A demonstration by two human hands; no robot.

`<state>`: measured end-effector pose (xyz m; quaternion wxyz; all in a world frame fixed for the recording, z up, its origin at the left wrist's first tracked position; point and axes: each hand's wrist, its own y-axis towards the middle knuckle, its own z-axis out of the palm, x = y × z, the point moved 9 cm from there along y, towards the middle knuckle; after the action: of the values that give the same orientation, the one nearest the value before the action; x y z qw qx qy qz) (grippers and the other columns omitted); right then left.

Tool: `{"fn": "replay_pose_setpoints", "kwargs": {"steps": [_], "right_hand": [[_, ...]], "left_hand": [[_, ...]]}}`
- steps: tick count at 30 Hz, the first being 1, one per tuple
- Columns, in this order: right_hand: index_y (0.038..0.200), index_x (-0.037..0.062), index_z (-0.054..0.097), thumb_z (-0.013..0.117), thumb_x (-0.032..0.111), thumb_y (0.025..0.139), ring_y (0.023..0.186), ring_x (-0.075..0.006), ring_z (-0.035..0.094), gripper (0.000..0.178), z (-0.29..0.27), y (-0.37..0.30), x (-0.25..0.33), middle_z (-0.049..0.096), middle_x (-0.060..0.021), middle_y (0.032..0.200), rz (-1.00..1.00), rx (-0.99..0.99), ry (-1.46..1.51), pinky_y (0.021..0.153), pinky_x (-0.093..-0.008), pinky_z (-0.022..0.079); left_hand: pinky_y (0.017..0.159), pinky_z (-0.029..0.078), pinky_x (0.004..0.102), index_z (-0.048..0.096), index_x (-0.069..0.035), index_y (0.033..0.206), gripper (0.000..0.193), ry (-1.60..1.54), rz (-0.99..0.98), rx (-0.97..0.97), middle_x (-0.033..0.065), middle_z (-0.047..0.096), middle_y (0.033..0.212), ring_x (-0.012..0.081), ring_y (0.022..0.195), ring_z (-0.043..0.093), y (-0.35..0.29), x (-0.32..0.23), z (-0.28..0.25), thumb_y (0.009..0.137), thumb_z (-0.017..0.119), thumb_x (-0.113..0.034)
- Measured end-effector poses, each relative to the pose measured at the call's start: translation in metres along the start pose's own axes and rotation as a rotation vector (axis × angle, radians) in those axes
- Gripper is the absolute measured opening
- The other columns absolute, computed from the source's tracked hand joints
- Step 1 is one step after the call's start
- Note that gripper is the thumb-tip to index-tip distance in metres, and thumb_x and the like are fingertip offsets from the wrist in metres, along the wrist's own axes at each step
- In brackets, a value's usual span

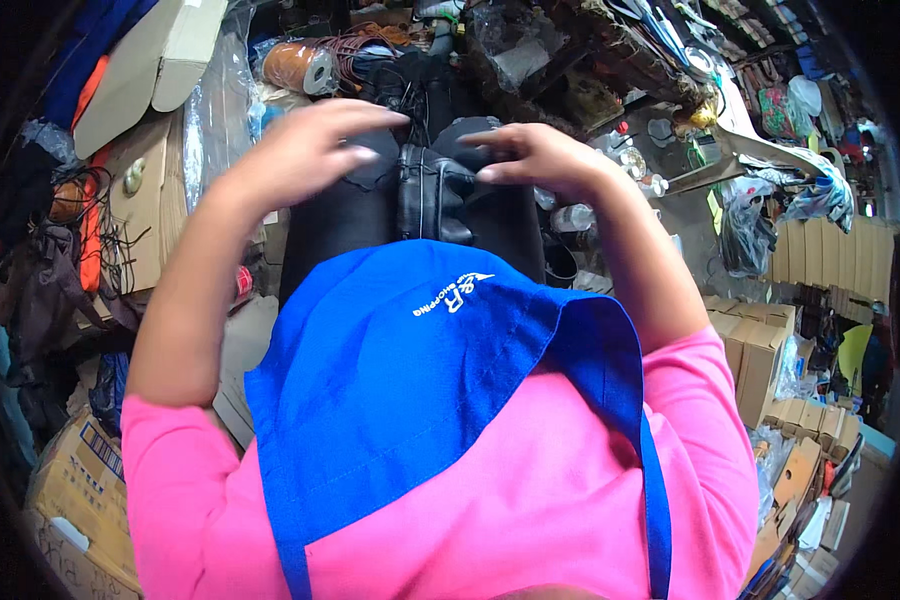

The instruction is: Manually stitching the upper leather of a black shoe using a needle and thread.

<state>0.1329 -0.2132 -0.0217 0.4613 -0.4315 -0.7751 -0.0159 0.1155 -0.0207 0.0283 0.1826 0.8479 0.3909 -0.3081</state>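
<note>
A black leather-like piece (440, 190) with a thin pale line down it stands upright between my knees. I cannot make out exactly what it is. To its upper left, my left hand (315, 150) hovers over my left thigh. Its index finger stretches toward the middle, the thumb is apart from it, and nothing shows between them. On the other side my right hand (545, 160) is raised near the piece's top right edge. Its fingers are bent, with a gap between them and the thumb, and I see nothing held there. Dark cords (418, 100) lie just beyond the piece.
A large orange thread spool (295, 68) lies beyond my left hand, beside coiled brown cord (362, 55). Cardboard sheets (145, 200) lean at the left. Clear bottles (573, 218) and clutter crowd the right. Cardboard boxes (755, 345) are stacked at far right, another box (85, 480) at lower left.
</note>
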Motion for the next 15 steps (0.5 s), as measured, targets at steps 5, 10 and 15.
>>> {"fn": "replay_pose_setpoints", "kwargs": {"steps": [5,10,15], "right_hand": [[0.102,0.0029,0.064,0.073,0.025,0.075,0.080,-0.0259,0.061,0.036,0.021,0.010,0.025,0.062,-0.0127,0.086,-0.009,0.104,-0.267,0.073,-0.0356,0.047],[0.085,0.0048,0.062,0.075,0.021,0.068,0.080,-0.0335,0.060,0.027,0.023,-0.014,0.030,0.060,-0.0165,0.078,-0.059,-0.265,-0.263,0.069,-0.0410,0.046],[0.094,0.0064,0.065,0.075,0.020,0.069,0.082,-0.0342,0.060,0.030,0.017,-0.021,0.023,0.060,-0.0158,0.088,-0.024,-0.395,-0.269,0.071,-0.0410,0.048]], "left_hand": [[0.101,0.040,0.0389,0.054,-0.013,0.125,0.046,-0.039,-0.128,0.449,0.0140,0.058,0.123,0.0297,0.118,0.052,0.042,-0.001,0.066,0.080,0.064,-0.013],[0.080,0.047,0.0360,0.059,-0.004,0.104,0.041,-0.219,0.094,0.346,0.0111,0.066,0.095,0.0239,0.088,0.062,0.042,-0.025,0.067,0.066,0.075,-0.009],[0.081,0.047,0.0336,0.057,-0.003,0.095,0.036,-0.225,0.006,0.177,0.0109,0.064,0.089,0.0217,0.088,0.061,0.053,-0.007,0.079,0.064,0.074,-0.006]]}}
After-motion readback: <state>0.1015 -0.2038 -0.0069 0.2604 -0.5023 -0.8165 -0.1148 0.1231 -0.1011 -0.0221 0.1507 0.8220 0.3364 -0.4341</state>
